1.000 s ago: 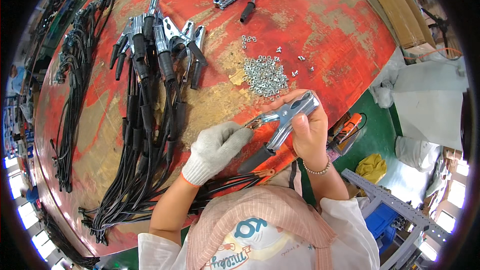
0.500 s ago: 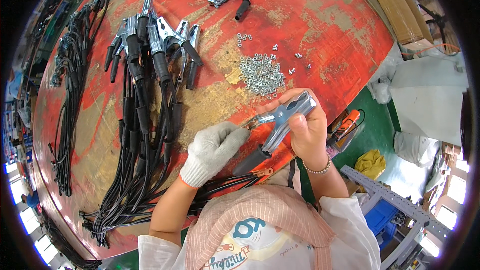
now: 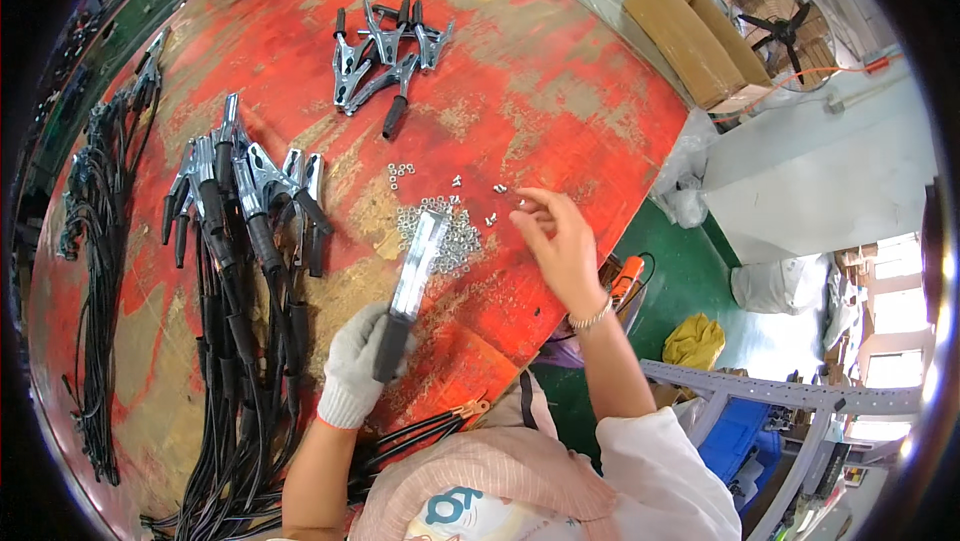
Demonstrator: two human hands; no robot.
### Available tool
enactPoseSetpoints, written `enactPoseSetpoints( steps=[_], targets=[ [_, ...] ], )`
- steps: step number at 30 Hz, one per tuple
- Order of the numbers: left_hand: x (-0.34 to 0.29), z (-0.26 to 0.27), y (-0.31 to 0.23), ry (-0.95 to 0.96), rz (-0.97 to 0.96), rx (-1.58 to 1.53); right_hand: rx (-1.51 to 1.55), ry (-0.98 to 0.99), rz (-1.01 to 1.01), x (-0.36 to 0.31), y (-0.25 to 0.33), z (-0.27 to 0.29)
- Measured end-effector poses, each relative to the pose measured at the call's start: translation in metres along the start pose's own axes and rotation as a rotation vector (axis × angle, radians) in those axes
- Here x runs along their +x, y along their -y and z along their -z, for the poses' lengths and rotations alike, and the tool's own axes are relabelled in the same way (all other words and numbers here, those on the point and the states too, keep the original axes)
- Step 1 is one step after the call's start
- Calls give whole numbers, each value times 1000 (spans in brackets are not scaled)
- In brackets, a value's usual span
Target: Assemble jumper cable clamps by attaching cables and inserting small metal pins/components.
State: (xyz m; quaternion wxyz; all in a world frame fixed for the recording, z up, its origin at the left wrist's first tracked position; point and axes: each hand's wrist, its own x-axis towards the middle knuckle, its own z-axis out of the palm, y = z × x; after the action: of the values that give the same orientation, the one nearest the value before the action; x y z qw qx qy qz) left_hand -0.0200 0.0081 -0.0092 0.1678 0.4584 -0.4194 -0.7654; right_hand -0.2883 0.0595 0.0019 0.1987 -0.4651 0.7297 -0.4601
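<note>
The left hand [image 3: 352,359], in a glove, grips a silver clamp [image 3: 415,276] that reaches over the nut pile [image 3: 462,244]. Right of the pile, the right hand [image 3: 563,253] has finger and thumb apart by tiny screws [image 3: 500,189]. Picking one up seems the step now; it calls for a careful pinch.

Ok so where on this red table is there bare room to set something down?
The widest bare patch of table lies between the loose clamps and the cardboard box. A smaller one lies between the left hand and right hand. Crowded: the left, with cable bundles, and the middle, with the nut pile and held clamp.
</note>
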Motion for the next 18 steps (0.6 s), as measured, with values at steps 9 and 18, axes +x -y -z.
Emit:
enactPoseSetpoints(
  steps=[9,18],
  targets=[
    [4,11,8,15,-225,175,-480,-7,71,29,-55,6],
    [-21,1,-16,-21,-349,407,293,248,-94,-19,33,-31]
  ],
)
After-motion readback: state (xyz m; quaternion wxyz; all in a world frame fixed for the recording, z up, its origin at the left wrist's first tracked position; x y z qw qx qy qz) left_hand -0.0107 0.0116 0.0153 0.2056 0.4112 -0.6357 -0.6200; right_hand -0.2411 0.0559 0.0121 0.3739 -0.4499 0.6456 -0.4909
